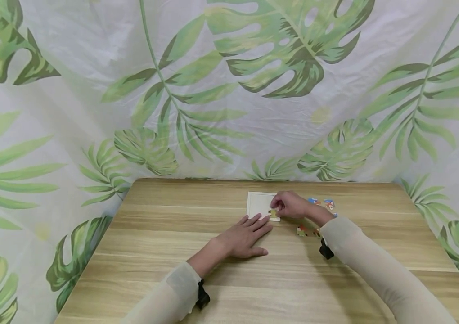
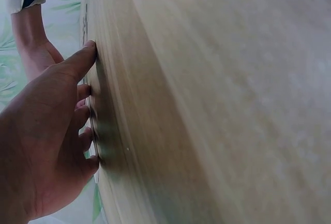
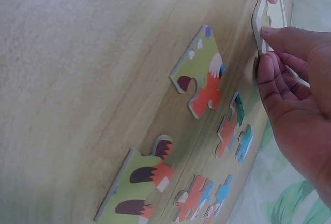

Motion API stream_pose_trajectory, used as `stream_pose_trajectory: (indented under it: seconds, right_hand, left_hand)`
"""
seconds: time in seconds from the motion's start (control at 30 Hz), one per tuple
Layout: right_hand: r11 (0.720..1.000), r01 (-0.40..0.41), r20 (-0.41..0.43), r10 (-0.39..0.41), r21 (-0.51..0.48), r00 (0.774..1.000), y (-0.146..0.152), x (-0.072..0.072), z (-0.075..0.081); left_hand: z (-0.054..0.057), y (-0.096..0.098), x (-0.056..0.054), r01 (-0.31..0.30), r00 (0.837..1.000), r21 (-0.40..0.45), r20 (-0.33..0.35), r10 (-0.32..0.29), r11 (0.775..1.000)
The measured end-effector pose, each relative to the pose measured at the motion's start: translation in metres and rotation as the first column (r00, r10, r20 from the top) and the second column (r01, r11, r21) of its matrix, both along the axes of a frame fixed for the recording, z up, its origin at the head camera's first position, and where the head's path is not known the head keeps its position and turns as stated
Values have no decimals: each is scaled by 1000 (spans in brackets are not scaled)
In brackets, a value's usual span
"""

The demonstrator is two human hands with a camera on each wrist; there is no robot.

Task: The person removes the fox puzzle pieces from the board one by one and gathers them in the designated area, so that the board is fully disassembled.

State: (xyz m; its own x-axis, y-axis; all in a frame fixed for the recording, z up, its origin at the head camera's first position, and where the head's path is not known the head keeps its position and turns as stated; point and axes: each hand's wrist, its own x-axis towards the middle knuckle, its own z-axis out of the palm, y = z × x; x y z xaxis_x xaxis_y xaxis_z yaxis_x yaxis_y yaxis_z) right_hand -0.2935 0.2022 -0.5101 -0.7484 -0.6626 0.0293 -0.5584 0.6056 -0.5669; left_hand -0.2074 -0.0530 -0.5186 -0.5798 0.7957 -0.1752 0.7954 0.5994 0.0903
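A white puzzle board [image 1: 257, 203] lies toward the back of the table in the head view. At its near right corner my right hand [image 1: 292, 205] pinches a yellow-green puzzle piece [image 1: 273, 214] between thumb and fingers, low over the board. My left hand [image 1: 246, 237] lies palm down with fingers spread, the fingertips resting at the board's near edge. In the left wrist view that hand [image 2: 46, 125] has its fingertips against the tabletop side, and the board is mostly hidden. The right wrist view shows the right hand [image 3: 297, 74] at the board's edge, its piece barely visible.
Several loose puzzle pieces lie right of the board, partly behind the right forearm. A green piece with orange [image 3: 207, 61] and another with brown-tipped orange shapes [image 3: 137, 185] are closest to the camera. Blue-and-orange pieces [image 3: 195, 198] lie beyond. A leaf-patterned cloth [image 1: 229, 90] hangs behind the table.
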Motion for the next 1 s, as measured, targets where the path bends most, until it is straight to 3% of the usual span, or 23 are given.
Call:
stream_pose_trajectory:
  seconds: [0.37, 1.0]
  right_hand:
    - [996, 73, 122, -67, -45, 990, 2, 2, -1]
    - [965, 129, 258, -67, -229, 964, 6, 5, -4]
  left_hand:
    - [-2, 1, 0, -8, 1000, 4, 9, 8, 1000]
    - [0, 2, 5, -22, 1000, 4, 0, 22, 1000]
